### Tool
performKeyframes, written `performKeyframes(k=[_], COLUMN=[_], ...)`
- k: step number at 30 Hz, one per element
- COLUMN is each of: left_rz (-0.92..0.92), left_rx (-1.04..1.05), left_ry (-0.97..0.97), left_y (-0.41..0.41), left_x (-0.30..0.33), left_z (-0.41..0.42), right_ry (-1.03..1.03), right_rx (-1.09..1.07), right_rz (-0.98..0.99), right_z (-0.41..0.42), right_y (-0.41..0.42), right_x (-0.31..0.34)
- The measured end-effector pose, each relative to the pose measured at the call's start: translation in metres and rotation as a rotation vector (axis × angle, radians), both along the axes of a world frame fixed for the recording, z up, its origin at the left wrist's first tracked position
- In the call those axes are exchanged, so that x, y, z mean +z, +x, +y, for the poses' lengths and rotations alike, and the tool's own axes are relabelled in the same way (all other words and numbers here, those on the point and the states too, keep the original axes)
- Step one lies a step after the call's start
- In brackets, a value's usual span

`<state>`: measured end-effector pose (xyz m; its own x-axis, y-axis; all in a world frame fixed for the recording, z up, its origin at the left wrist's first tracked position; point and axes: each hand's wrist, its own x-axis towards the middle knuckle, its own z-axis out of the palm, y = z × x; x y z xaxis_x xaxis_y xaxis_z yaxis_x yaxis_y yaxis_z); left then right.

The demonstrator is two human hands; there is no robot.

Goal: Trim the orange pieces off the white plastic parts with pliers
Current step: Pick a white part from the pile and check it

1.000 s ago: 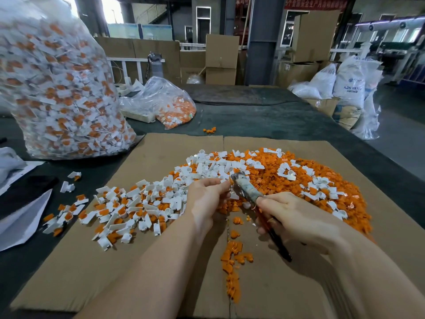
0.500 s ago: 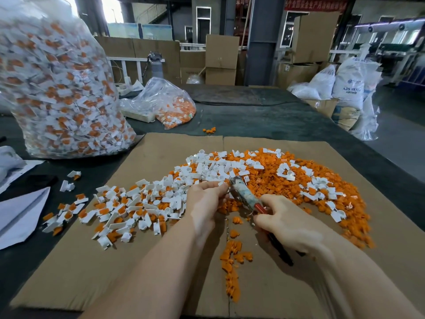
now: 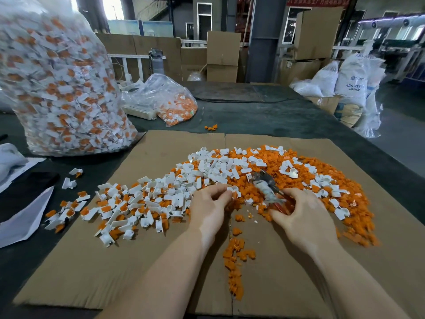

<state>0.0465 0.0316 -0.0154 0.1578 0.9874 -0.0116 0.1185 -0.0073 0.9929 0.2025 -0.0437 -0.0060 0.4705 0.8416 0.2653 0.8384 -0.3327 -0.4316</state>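
I see my left hand at frame centre pinching a white plastic part in curled fingers. Just right, my right hand grips the pliers, their tip apart from the part.

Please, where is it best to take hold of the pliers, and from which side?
Probably by the red handles, coming from the near right side, as the right hand does now. The pliers lie slanted, head pointing away toward the orange pile, handles nearest.

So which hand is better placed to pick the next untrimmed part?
Left. The left hand pinches only a small part beside the untrimmed pile; the right hand grips the pliers.
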Motion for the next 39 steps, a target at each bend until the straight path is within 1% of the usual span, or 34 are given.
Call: performKeyframes(k=[3, 5, 8, 9, 11, 13, 15, 17, 23, 26, 29, 32, 35, 37, 39], left_rz=[0.095, 0.11, 0.083, 0.089, 0.11, 0.129, 0.163, 0.189, 0.279, 0.324, 0.497, 0.742, 0.913, 0.979, 1.024], left_rx=[-0.029, -0.037, -0.033, -0.033, -0.044, -0.058, -0.068, -0.07, -0.01, 0.095, 0.279, 0.395, 0.406, 0.405, 0.429], left_ry=[0.058, 0.083, 0.107, 0.117, 0.133, 0.157, 0.196, 0.226, 0.276, 0.359, 0.477, 0.459, 0.384, 0.349, 0.371], left_y=[-0.001, -0.001, -0.002, -0.003, -0.003, -0.003, -0.003, -0.003, -0.001, -0.013, -0.04, -0.066, -0.076, -0.075, -0.071], left_x=[-0.003, -0.003, -0.004, -0.005, -0.005, -0.006, -0.006, -0.007, -0.004, 0.01, 0.025, 0.029, 0.028, 0.027, 0.025], left_z=[0.0, 0.0, -0.001, 0.0, 0.001, 0.001, 0.002, 0.002, -0.003, 0.003, 0.02, 0.035, 0.04, 0.039, 0.035], right_ry=[-0.044, -0.072, -0.144, -0.126, 0.045, 0.242, 0.338, 0.389, 0.551, 0.564, 0.54, 0.506, 0.47, 0.436, 0.409], right_rx=[-0.059, -0.067, -0.101, -0.102, -0.007, 0.182, 0.343, 0.42, 0.338, 0.286, 0.21, 0.153, 0.109, 0.095, 0.093], right_rz=[-0.205, -0.256, -0.337, -0.364, -0.341, -0.271, -0.237, -0.222, -0.15, -0.157, -0.174, -0.194, -0.209, -0.214, -0.221], right_z=[0.004, 0.005, 0.006, 0.006, 0.008, 0.012, 0.016, 0.019, 0.02, 0.02, 0.02, 0.02, 0.021, 0.021, 0.022], right_y=[0.009, 0.013, 0.011, 0.008, 0.0, -0.012, -0.025, -0.033, -0.028, -0.027, -0.027, -0.027, -0.027, -0.027, -0.027], right_x=[-0.007, -0.011, -0.014, -0.014, -0.013, -0.011, -0.01, -0.012, -0.02, -0.021, -0.023, -0.026, -0.027, -0.028, -0.029])
